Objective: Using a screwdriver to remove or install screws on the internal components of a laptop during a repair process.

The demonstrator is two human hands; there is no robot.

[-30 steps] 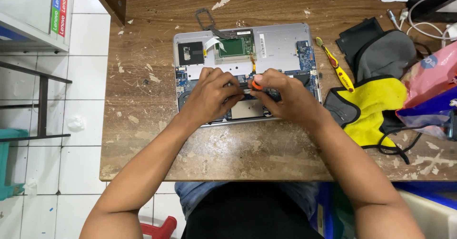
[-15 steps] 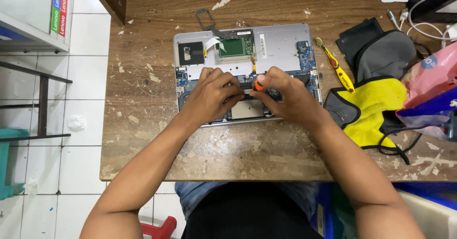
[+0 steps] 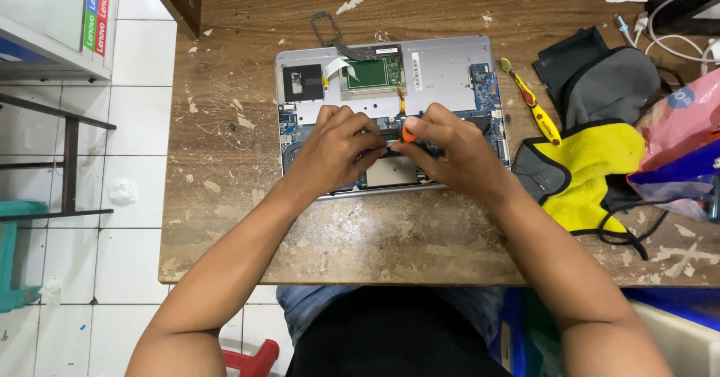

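Silver opened laptop point(image 3: 442, 69), green board point(image 3: 373, 73) exposed.

A scuffed wooden table point(image 3: 225, 152) carries an opened laptop point(image 3: 442, 66), a yellow screwdriver point(image 3: 531, 112), and a yellow-grey pouch point(image 3: 585, 174)

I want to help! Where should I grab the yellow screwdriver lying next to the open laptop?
Take the yellow screwdriver by its thick yellow-and-red handle, the end nearer the yellow cloth. Come from above: it lies flat on the wooden table, slanted, apparently nothing over it.
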